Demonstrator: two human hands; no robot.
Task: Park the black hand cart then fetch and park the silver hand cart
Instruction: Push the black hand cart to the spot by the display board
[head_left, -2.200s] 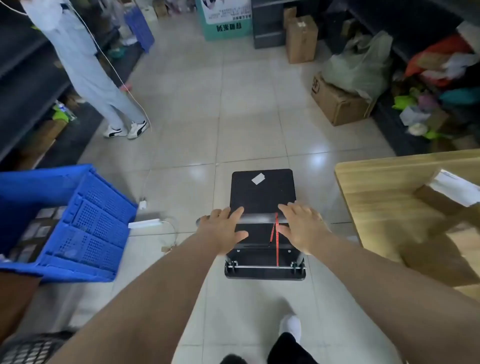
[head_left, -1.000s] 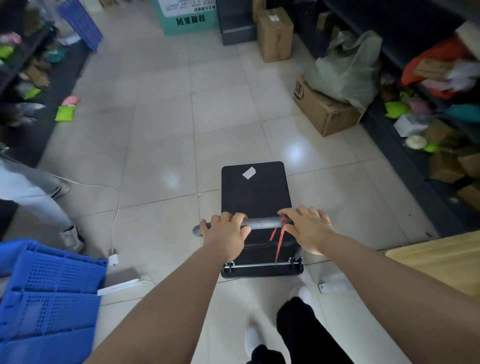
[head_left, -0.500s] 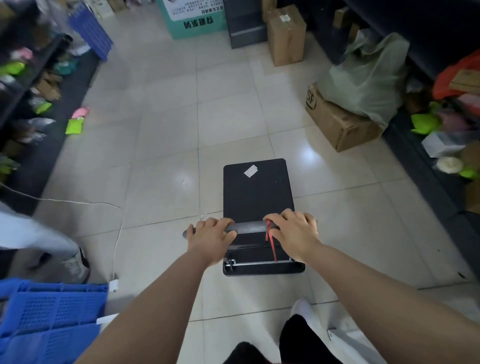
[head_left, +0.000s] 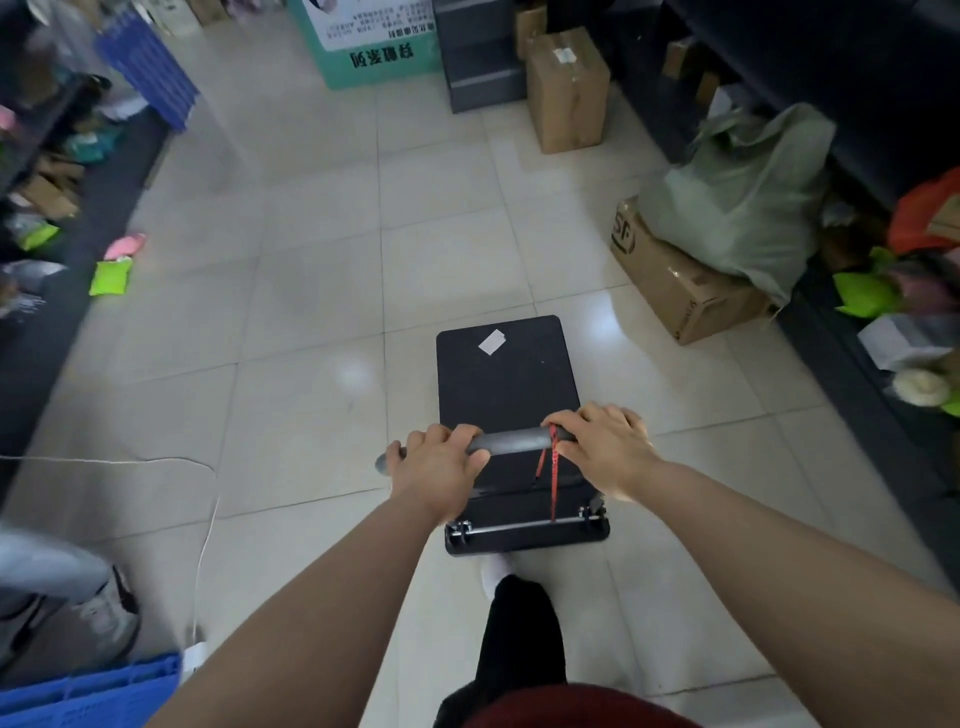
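The black hand cart stands on the pale tiled floor just in front of me, its flat deck bearing a small white sticker. Its grey handle bar runs crosswise above the near end, with a red cord hanging from it. My left hand is wrapped around the bar's left end. My right hand grips the bar's right end, beside the cord. No silver hand cart is in view.
A cardboard box with a green bag on it sits right of the cart. Another box and a green sign stand ahead. Dark shelves line both sides. A blue crate, a white cable and another person's shoe lie at lower left.
I have walked forward with the cart along the aisle. The wooden table and blue crate have slid out behind me, and the boxes and green sign are closer. Both hands stay on the handle.
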